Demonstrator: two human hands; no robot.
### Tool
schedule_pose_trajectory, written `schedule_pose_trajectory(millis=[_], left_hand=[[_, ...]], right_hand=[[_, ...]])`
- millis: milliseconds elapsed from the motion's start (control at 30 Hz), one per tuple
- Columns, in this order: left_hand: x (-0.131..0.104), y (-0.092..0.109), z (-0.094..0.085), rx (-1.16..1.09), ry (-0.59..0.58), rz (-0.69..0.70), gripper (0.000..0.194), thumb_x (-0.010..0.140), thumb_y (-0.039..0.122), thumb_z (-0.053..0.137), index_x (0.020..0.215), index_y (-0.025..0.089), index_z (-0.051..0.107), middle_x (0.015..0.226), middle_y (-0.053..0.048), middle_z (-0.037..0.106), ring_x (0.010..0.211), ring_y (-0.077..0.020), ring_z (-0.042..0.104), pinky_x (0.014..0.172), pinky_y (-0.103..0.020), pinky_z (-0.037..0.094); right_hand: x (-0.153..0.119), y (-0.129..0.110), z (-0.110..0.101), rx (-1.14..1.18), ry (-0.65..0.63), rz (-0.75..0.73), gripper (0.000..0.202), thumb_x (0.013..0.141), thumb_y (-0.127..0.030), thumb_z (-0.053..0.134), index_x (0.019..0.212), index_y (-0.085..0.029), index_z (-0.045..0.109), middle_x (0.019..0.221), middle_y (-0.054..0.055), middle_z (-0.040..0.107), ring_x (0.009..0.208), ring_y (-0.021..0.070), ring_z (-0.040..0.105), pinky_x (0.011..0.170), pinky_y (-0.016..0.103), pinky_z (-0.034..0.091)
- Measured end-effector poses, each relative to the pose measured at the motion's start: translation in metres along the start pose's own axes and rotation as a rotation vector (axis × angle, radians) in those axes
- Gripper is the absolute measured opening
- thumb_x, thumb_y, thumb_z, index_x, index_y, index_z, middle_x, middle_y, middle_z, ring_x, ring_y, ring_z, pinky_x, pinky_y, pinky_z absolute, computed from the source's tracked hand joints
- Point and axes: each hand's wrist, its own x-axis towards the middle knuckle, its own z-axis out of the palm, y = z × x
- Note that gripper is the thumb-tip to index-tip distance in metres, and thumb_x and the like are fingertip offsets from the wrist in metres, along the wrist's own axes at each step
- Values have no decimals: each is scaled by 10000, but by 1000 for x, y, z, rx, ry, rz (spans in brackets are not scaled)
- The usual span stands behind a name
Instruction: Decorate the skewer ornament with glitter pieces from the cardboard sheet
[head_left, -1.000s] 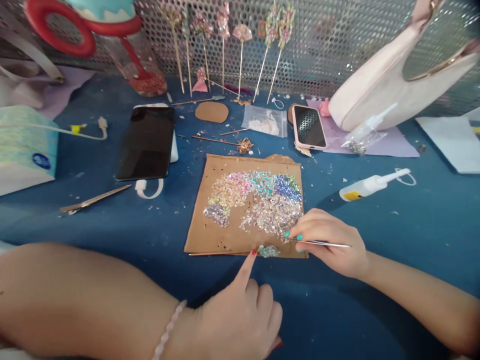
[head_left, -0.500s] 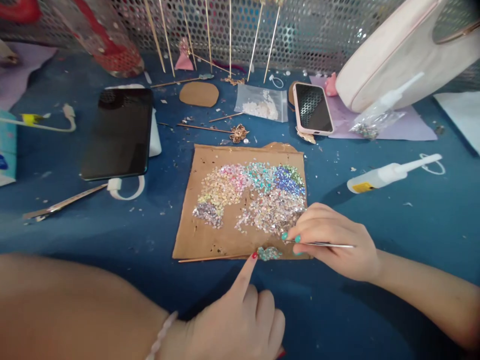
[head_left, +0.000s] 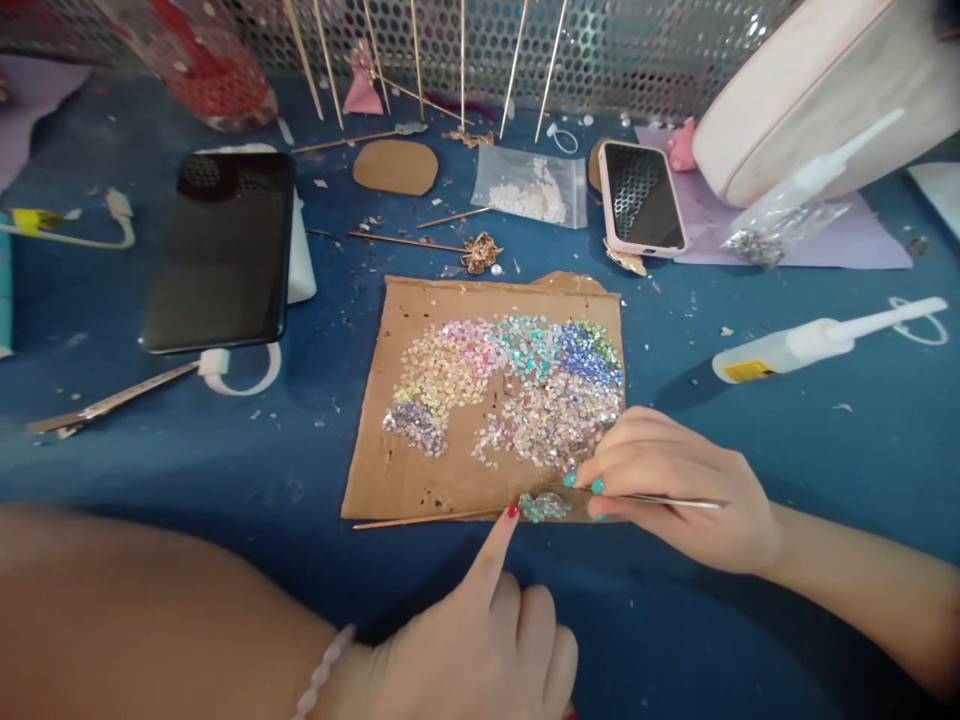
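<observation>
My right hand [head_left: 667, 490], with teal nails, reaches in from the right, its fingertips pinched on a thin metal tool [head_left: 686, 501]. The tool's tip is over the lower right of a brown cardboard sheet [head_left: 409, 490]. Just left of it lies a teal, glittery sequin-covered piece [head_left: 544, 507] at the end of a thin wooden stick [head_left: 427, 519]. Another person's hand [head_left: 495, 630], with red nails and a bead bracelet, points with one finger at the join. Sorted heaps of small sequins [head_left: 555, 425] cover the cardboard. My left hand is out of view.
A glue bottle [head_left: 795, 350] lies on the right. Beyond the cardboard are a pink-cased phone [head_left: 643, 198] and a bag of white bits [head_left: 529, 188]. Left are a black phone [head_left: 225, 250] and a hair clip [head_left: 112, 398]. Upright sticks [head_left: 463, 70] stand along the perforated metal panel [head_left: 637, 70].
The view has shifted slightly. My right hand still grips the metal tool close to the teal piece, and the other person's finger stays at the stick's end.
</observation>
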Motion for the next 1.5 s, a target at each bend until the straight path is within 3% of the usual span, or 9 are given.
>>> schedule_pose_trajectory(millis=[633,1267,1500], left_hand=[[0,-1,1,-20,-14,30,296,937,431,484,724,229,515,552,56,550,463,-160,434,904,-440,480],[1,-3,3,-45,-26,29,258,941,291,417,698,228,479,542,57,529,442,-164,428,855,-438,512],[3,-10,7,-37,56,76,243,917,260,422,681,232,472,524,64,485,418,-165,380,797,-426,537]], right_hand=[[1,-2,-5,43,-7,19,57,874,-169,651,916,-198,625,823,55,745,739,149,686,724,328,565],[3,-6,-8,134,-49,31,44,869,-145,652,893,-166,622,820,69,745,727,127,683,698,292,583],[2,-4,-9,139,-41,32,64,844,-105,674,890,-123,635,824,94,742,734,133,671,710,308,570]])
